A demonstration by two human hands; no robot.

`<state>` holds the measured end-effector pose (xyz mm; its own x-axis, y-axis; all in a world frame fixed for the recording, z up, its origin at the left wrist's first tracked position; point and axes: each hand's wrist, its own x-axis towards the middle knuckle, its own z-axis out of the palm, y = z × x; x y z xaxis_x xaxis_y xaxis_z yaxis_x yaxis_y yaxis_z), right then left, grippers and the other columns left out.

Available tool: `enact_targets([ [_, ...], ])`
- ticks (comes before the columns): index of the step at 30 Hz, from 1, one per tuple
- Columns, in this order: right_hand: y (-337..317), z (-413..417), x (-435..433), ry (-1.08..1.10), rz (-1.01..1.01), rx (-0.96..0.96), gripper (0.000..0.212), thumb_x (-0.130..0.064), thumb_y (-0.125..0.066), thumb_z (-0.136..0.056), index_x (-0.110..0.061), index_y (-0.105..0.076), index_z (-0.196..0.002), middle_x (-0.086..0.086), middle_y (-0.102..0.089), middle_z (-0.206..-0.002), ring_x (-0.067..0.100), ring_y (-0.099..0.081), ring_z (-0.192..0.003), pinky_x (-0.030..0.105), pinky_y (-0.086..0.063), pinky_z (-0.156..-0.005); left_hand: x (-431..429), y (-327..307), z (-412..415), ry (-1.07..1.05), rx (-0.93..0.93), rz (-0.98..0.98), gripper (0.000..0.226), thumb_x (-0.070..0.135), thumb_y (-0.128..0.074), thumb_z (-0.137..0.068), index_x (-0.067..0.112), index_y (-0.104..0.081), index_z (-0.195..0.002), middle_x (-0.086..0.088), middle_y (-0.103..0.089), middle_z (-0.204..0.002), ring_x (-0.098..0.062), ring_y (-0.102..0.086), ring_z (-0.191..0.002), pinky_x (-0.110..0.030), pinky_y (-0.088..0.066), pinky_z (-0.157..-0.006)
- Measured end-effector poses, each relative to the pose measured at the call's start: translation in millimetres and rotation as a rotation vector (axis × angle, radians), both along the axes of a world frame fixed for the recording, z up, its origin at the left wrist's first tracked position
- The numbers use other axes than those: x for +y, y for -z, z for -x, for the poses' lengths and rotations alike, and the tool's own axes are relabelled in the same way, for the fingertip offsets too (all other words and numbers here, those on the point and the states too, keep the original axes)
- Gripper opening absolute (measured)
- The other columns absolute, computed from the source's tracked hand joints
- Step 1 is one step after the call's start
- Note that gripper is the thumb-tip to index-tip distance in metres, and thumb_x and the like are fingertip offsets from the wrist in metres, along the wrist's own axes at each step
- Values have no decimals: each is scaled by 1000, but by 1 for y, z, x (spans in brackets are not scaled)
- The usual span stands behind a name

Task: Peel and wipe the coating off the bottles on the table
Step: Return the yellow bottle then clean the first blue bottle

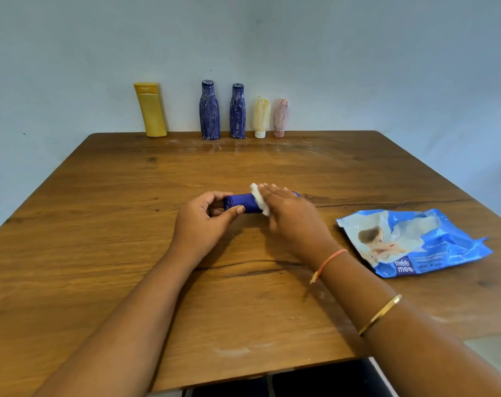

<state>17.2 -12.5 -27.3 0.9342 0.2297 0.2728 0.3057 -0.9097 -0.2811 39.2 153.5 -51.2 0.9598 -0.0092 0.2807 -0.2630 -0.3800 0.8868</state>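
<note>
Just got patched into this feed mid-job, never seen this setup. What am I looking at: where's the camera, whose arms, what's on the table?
There is no machine: a person works with bare hands, and the one picture comes from a camera on their head, looking down. The left hand grips one end of a blue bottle held sideways; the right hand presses a white wipe onto it. On the wooden table a wet-wipes pack lies to the right. Along the far edge stand a yellow bottle, two streaked blue bottles, a cream tube and a pink tube.
</note>
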Motion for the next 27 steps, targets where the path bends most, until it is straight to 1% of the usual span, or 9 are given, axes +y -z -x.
enact_targets([
  [3, 0, -5, -22, 172, -22, 43, 53, -9, -44, -91, -16, -36, -142, 3, -40, -146, 19, -38, -132, 27, -27, -108, 1, -2, 1, 19, 11, 40, 21, 25, -72, -78, 24, -65, -99, -3, -69, -85, -21, -64, -80, -32, -53, -78],
  [5, -4, -4, -25, 193, -64, 61, 49, -11, -44, -92, -15, -39, -141, 4, -40, -146, 21, -39, -132, 30, -29, -108, 0, -5, 3, 39, 19, 88, 15, 24, -71, -80, 25, -65, -93, -10, -69, -86, -25, -66, -80, -38, -54, -80],
  [9, -9, 8, 4, 33, -96, 43, 51, -18, -40, -95, -17, -28, -145, 6, -22, -154, 19, -22, -141, 32, -17, -114, -6, -5, 5, 60, 57, 165, 9, 18, -70, -80, 23, -64, -85, -15, -67, -83, -13, -62, -65, -33, -54, -71],
  [11, -6, 13, 22, -65, -35, -8, 53, -19, -40, -95, -17, -25, -146, 7, -21, -154, 19, -17, -142, 34, -9, -116, -5, -3, 4, 67, 75, 202, 8, 16, -70, -80, 19, -65, -84, -13, -67, -80, -10, -61, -63, -31, -53, -69],
  [13, -4, 12, 28, -93, 4, -49, 53, -17, -41, -94, -16, -28, -145, 6, -28, -152, 19, -20, -141, 35, -7, -116, -4, -2, 3, 70, 91, 236, 6, 15, -70, -80, 18, -66, -83, -3, -68, -73, -9, -61, -63, -33, -53, -70],
  [15, -4, 9, 22, -93, -1, -81, 52, -11, -43, -92, -15, -33, -143, 6, -36, -147, 19, -28, -138, 34, -9, -116, -2, 0, 2, 50, 98, 246, 4, 18, -70, -79, 19, -67, -79, 6, -66, -62, -4, -59, -56, -33, -52, -70],
  [18, -3, 6, 1, -25, -55, -99, 49, -7, -45, -90, -14, -41, -139, 6, -44, -143, 20, -37, -133, 31, -16, -114, -3, -1, 0, -10, 117, 263, 9, 23, -69, -81, 19, -66, -74, 7, -64, -53, -2, -58, -49, -33, -53, -69],
  [22, -7, 2, -23, 141, -161, -1, 46, -8, -44, -93, -16, -41, -138, 3, -44, -143, 17, -38, -133, 27, -25, -109, -2, -6, 1, -30, 188, 313, 19, 29, -68, -82, 10, -67, -77, -4, -66, -68, -6, -62, -56, -23, -53, -65],
  [27, -6, -2, -11, 133, -186, -9, 46, -8, -43, -93, -17, -42, -138, 2, -44, -143, 15, -35, -134, 33, -20, -113, -1, -4, 3, 9, 216, 292, 21, 32, -68, -82, 17, -61, -69, 0, -61, -70, -5, -58, -58, -18, -46, -61],
])
